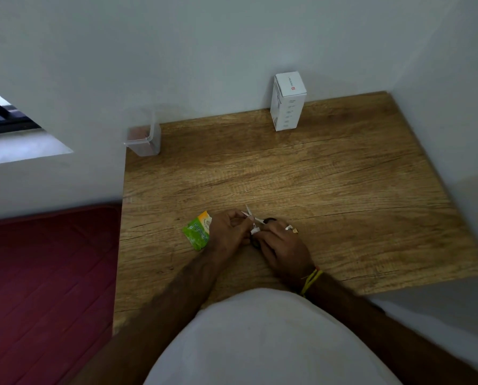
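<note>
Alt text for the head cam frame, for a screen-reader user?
Two hands meet near the front of a wooden table: the left hand holds a green sachet, the right hand grips black-handled scissors, blades open. A white box stands upright at the far wall; a clear plastic container sits at the far left corner.

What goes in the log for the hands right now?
left hand: holds green sachet | right hand: grips scissors, blades open | over wooden table
</note>
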A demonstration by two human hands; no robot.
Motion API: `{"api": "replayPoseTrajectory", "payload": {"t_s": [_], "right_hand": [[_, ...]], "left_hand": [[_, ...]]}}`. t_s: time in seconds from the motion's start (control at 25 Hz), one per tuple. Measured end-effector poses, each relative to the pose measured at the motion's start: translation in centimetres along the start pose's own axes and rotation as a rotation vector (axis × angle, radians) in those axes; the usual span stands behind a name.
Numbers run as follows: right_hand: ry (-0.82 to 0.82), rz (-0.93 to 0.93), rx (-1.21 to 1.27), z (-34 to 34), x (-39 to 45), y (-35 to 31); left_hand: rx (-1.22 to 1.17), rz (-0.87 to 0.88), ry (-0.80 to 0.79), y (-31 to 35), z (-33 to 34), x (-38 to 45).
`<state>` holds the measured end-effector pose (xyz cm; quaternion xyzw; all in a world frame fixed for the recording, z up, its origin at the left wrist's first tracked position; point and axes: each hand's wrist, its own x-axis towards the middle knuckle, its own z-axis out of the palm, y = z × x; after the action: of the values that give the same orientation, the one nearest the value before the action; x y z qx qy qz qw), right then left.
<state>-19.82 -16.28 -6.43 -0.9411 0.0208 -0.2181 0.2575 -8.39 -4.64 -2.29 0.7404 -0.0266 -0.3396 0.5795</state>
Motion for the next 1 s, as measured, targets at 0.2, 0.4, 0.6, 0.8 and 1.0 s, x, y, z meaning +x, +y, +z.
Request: {"api": "replayPoseTrajectory", "payload": {"t_s": [0.2,0.4,0.6,0.8,1.0], "right_hand": [[0.087,0.029,0.014,0.5,0.2,-0.2],[0.043,-0.008,-0.046,0.5,0.4,-0.5],[0.007,-0.051,-0.035,0.3,0.3,-0.5],[0.033,0.011,0.016,-0.2,1.4,-1.0],[0.098,0.002,0.071,-1.3,2.1,-1.2]], "left_hand": [[-0.004,-0.016,0.003,-0.4,-0.2,0.4],[-0.021,-0.059,0.005,-0.2,-0.2,0.4],[0.012,-0.07,0.015,0.1,0.1,0.3],[-0.08,-0.108,0.043,1.2,0.2,-0.1],[-0.101,-0.073,0.063,3.1,0.6,-0.1]]}}
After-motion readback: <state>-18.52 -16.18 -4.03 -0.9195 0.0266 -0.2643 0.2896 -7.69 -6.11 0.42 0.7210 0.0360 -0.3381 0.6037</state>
